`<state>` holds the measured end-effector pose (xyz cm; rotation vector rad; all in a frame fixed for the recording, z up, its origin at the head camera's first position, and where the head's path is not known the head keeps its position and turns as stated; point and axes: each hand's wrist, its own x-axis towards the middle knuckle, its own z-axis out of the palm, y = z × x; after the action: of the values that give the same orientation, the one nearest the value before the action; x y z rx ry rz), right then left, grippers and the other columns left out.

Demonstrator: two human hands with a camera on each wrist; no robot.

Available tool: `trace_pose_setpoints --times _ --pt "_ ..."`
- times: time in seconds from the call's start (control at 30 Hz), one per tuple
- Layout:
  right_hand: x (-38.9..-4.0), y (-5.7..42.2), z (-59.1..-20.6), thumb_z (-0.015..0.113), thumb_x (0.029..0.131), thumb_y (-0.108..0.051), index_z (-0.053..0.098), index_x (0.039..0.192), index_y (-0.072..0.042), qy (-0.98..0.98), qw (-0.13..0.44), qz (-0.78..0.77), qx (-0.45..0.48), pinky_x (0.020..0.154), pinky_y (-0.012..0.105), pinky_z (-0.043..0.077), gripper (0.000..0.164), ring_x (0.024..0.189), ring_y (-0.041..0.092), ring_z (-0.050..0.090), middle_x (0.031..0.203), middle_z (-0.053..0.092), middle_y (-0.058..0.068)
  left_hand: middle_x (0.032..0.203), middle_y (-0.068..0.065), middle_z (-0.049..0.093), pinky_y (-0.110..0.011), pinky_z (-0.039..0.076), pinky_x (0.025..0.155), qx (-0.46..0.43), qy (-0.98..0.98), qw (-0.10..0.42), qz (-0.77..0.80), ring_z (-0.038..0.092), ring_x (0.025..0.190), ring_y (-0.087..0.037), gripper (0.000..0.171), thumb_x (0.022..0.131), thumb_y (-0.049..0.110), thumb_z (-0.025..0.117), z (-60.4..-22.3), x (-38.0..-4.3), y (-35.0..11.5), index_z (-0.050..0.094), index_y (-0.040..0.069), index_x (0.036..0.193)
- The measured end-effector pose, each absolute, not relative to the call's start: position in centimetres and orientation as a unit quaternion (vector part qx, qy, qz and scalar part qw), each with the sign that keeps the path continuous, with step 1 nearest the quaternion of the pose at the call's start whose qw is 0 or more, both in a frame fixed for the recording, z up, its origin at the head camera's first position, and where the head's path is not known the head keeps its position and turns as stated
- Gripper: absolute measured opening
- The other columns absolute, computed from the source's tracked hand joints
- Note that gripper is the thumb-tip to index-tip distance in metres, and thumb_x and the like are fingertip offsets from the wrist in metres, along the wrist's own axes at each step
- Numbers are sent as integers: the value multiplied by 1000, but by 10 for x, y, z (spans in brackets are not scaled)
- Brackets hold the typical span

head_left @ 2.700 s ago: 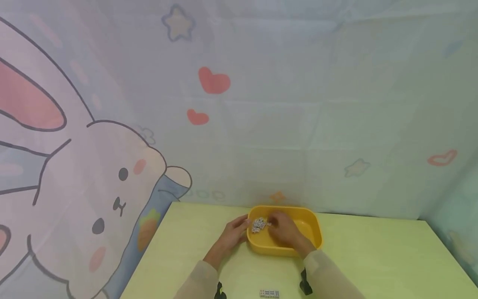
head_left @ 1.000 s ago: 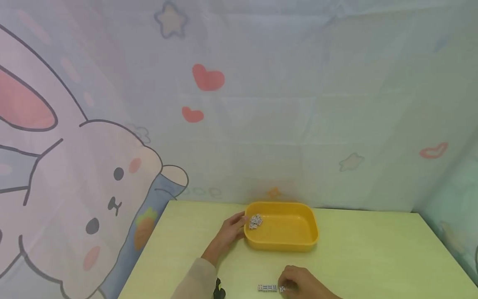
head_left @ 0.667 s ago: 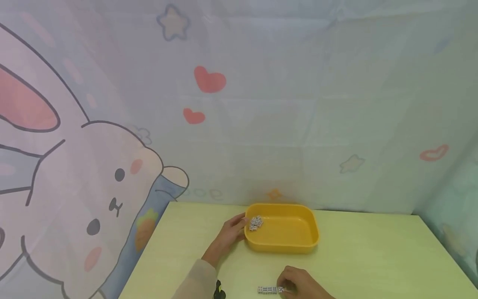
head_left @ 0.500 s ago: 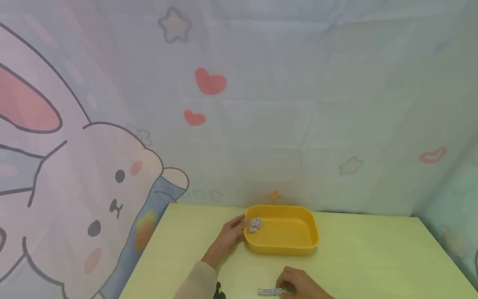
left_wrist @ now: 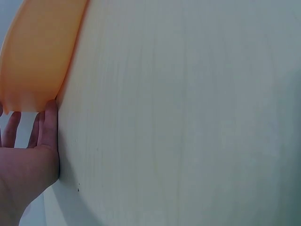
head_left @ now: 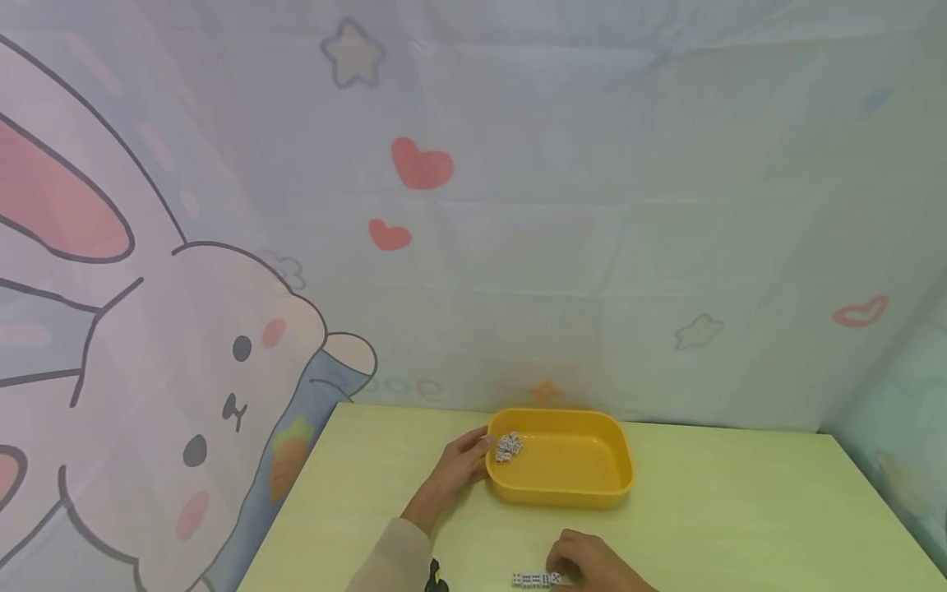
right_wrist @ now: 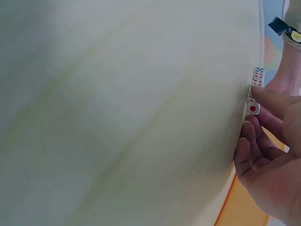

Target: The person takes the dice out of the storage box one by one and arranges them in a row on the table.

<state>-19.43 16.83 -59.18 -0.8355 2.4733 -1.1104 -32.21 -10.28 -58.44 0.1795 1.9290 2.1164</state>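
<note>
A yellow tray (head_left: 560, 498) stands at the back of the table, with a small pile of white dice (head_left: 508, 447) at its left end. My left hand (head_left: 453, 469) touches the tray's left end with outstretched fingers. In the left wrist view the fingers (left_wrist: 49, 127) lie against the tray wall (left_wrist: 40, 56). Near the front, my right hand (head_left: 588, 563) pinches a die (right_wrist: 253, 108) at the right end of a short row of dice (head_left: 531, 580). That die sits in line with the row, and the fingers partly cover it in the right wrist view.
A pale yellow-green table (head_left: 740, 510) spreads to both sides of the tray. Behind it hangs a backdrop cloth (head_left: 562, 247) with a rabbit, hearts and stars. A dark strap (head_left: 435, 577) is at the left forearm.
My right hand has come from inside the tray to the row, bringing a die. The small gap between that die and the row has closed. My left hand has stayed at the tray.
</note>
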Motion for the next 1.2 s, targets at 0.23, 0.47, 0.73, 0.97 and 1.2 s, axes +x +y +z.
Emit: trace_pose_setpoints --times 0.23,0.47,0.73,0.97,1.2 --pt "-195 165 -590 84 92 -22 77 93 -19 875 149 -374 -268 73 23 51 8 78 0 50 87 57 -16 151 -21 54 -41 61 103 66 667 134 730 54 138 -38 59 110 33 62 -584 -323 -103 47 3 158" --pt "-195 165 -588 85 92 -21 78 97 -15 874 133 -370 -286 73 23 51 10 79 -1 49 89 57 -16 153 -22 53 -41 60 103 66 668 133 729 55 138 -38 59 110 33 61 -583 -324 -102 47 3 158" --pt "-196 166 -587 83 93 -20 77 96 -13 871 146 -382 -273 72 22 50 10 79 0 50 88 57 -15 154 -23 51 -40 60 103 59 666 129 732 55 138 -38 59 110 32 62 -582 -326 -100 47 2 158" --pt "-202 168 -592 82 93 -19 76 95 -19 860 148 -395 -288 69 22 49 6 78 1 50 88 57 -15 155 -24 51 -41 60 103 52 669 129 730 55 138 -38 56 110 30 61 -582 -329 -99 48 2 157" --pt "-211 175 -591 80 96 -38 74 103 -21 856 106 -380 -334 71 21 52 19 83 -2 52 95 57 -18 153 -22 52 -41 60 104 54 669 134 729 54 139 -38 58 111 31 61 -583 -329 -100 47 2 158"
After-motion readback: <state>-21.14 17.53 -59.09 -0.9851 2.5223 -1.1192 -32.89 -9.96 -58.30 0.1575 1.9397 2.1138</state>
